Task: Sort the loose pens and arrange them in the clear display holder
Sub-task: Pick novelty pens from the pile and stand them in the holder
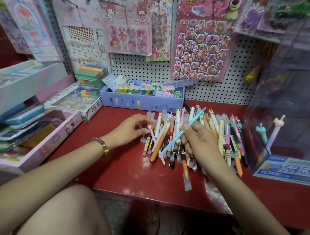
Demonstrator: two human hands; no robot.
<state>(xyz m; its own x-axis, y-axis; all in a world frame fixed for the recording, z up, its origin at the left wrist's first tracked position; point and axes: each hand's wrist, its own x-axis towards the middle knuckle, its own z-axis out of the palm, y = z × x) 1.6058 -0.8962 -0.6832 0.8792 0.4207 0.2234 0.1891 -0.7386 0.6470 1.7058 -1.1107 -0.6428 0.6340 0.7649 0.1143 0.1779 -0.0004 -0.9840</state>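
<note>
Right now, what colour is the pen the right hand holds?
Light blue: the slim plastic pen gripped by the right hand, clearest in the head view.

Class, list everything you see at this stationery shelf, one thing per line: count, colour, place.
loose pens: many, mixed colours, heaped on the shelf
shelf: one, red, under the heap
clear display holder: one, clear, right of heap
pens in holder: two, teal and lilac, standing inside
box: one, pale blue, behind heap
sticker sheets: several, mostly pink, on pegboard
tray: one, pink, left
left hand: pinches a pink pen at heap's left edge
right hand: holds a light blue pen over heap
</note>
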